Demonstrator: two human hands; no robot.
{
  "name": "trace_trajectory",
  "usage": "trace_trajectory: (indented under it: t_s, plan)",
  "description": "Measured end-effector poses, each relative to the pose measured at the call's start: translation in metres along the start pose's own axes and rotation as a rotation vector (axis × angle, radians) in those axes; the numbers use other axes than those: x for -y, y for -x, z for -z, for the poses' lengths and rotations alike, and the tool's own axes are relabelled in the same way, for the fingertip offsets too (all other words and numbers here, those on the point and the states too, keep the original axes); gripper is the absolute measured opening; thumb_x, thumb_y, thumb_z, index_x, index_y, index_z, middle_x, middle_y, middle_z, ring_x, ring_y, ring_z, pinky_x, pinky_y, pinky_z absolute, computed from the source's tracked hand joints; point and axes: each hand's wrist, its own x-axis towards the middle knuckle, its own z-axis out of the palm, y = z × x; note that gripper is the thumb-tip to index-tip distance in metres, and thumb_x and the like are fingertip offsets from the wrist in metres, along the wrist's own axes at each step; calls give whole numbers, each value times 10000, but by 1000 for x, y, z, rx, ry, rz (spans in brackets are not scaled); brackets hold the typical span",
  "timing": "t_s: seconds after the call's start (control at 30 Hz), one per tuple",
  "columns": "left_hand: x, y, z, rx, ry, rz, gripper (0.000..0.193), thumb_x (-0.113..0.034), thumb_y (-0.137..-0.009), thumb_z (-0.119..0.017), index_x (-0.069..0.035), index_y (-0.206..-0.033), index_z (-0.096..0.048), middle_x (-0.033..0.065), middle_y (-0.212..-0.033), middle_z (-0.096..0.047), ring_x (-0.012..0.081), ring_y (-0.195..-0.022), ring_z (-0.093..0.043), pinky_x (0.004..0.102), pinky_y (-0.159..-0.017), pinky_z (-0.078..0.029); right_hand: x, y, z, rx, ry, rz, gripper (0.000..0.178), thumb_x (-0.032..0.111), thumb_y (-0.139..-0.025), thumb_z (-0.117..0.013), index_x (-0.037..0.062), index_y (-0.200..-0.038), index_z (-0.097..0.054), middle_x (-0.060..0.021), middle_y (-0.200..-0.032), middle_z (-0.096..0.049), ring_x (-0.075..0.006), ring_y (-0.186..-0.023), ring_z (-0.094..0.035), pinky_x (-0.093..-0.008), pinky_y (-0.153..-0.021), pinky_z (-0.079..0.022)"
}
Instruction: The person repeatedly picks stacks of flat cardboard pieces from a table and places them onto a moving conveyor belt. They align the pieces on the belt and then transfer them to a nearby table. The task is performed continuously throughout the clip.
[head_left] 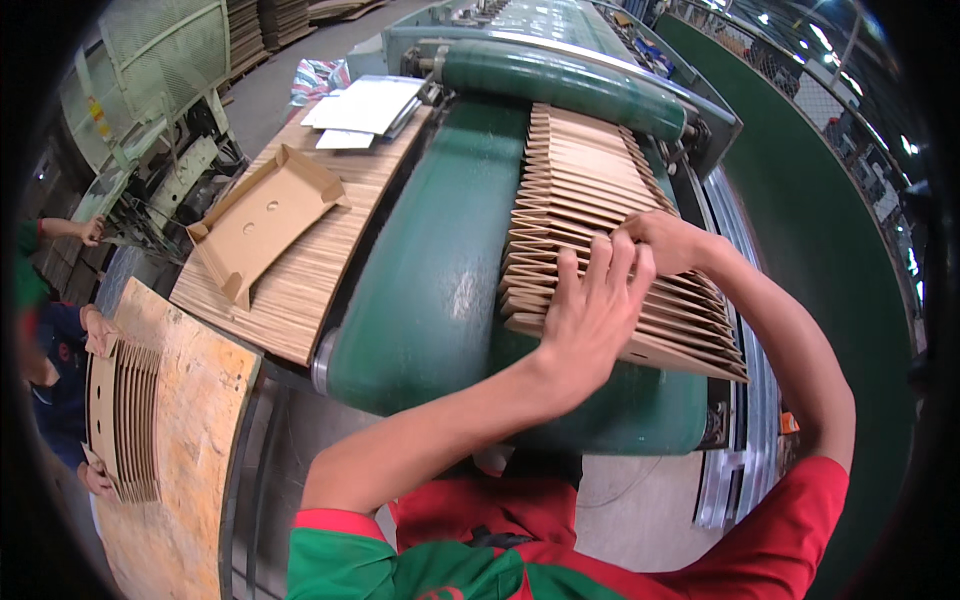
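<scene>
A long row of folded brown cardboard pieces (pixel 575 200) lies fanned and overlapping on the green conveyor belt (pixel 430 260). My left hand (pixel 600 310) rests across the near part of this row, its fingers stretched and spread over the cardboard edges. Just beyond it, my right hand (pixel 668 240) reaches in from the right with curled fingers, closed on a folded cardboard piece in the row. Its fingertips are partly hidden behind the left hand's fingers. The nearest piece lies at a slant near the belt's front end.
A green roller (pixel 560 85) spans the belt's far end. Left of the belt, a wood-grain board (pixel 290 300) bears an open cardboard tray (pixel 265 220) and white sheets (pixel 365 105). At far left, a co-worker's hands (pixel 97 330) hold a cardboard stack (pixel 125 420) over a plywood table (pixel 190 440).
</scene>
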Motion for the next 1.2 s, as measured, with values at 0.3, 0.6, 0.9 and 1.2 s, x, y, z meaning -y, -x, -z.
trace_trajectory:
  t_s: [0.3, 0.6, 0.9, 1.2]
  plan:
    - [53, -118, -54, 675, 74, 90, 1170, -446, -642, -953, 101, -1533, -428, 258, -1568, -439, 388, -1545, -330, 630, -1286, -185, -51, -12, 64, 443, -570, -17, 1263, 595, -801, -855, -44, -1675, -204, -256, -1661, -387, -292, -1519, -415, -398, -1259, -307]
    - [65, -163, -153, 360, 1, -14, 374, -344, -763, -827, -171, -1094, -849, 58, -1212, -739, 284, -1244, -578, 453, -1033, -433, -41, -32, -8, -212, -185, 248, 1032, 292, -493, -990, -36, -1370, -555, -230, -1278, -659, -406, -1206, -619, -463, -1039, -478]
    - [45, -92, -52, 729, 166, -101, 727, -492, -428, -979, -123, -1029, -800, 75, -1136, -751, 268, -1149, -673, 452, -1059, -423, 19, 24, 1, 126, -85, 188, 596, 196, -763, -910, -14, -1262, -662, -250, -1254, -693, -349, -1242, -655, -490, -1038, -505]
    - [8, -24, -22, 526, 60, 36, 638, -427, -451, -984, -86, -964, -819, 69, -1092, -759, 214, -1151, -654, 428, -1090, -336, 76, 74, -29, -117, 191, 228, 524, 262, -721, -906, -123, -1012, -702, -332, -813, -700, -425, -832, -760, -490, -681, -569]
